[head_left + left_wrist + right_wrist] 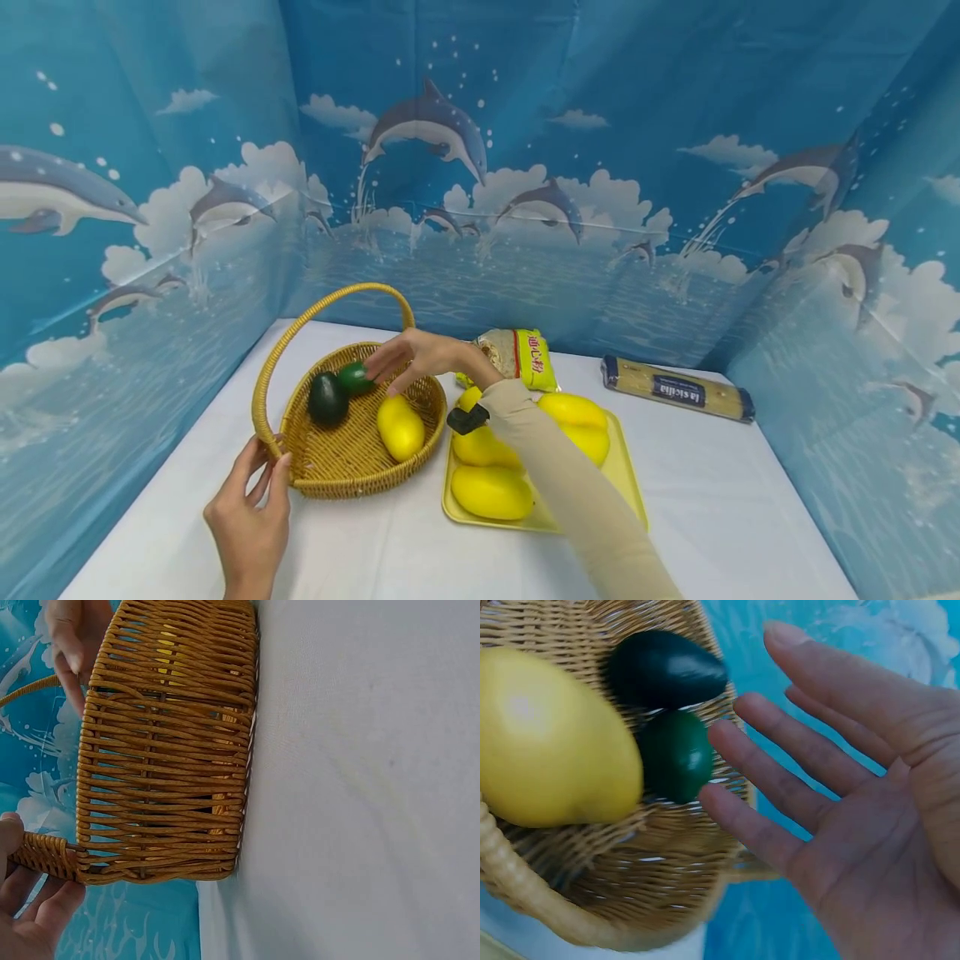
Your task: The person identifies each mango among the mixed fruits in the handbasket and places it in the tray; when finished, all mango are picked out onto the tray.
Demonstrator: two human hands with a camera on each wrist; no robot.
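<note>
A round wicker basket (352,483) with a tall arched handle (264,392) stands on the left of the table. My left hand (251,508) grips the near foot of that handle, thumb and fingers on either side, as the left wrist view also shows. Above the basket's far right part hovers my right hand (420,360), its fingers spread and holding nothing in the right wrist view. Inside lie a dark avocado (327,400), a green avocado-like fruit (355,379) near my right fingertips, and a yellow mango (401,428) below the hand.
Right of the basket, a yellow tray (630,475) bears several yellow mangoes (491,492), partly hidden by my right sleeve. Behind it lies a yellow-green bag of pasta (531,358). A long pack of spaghetti (677,388) lies farther right. Dolphin-printed curtains (525,275) enclose the table.
</note>
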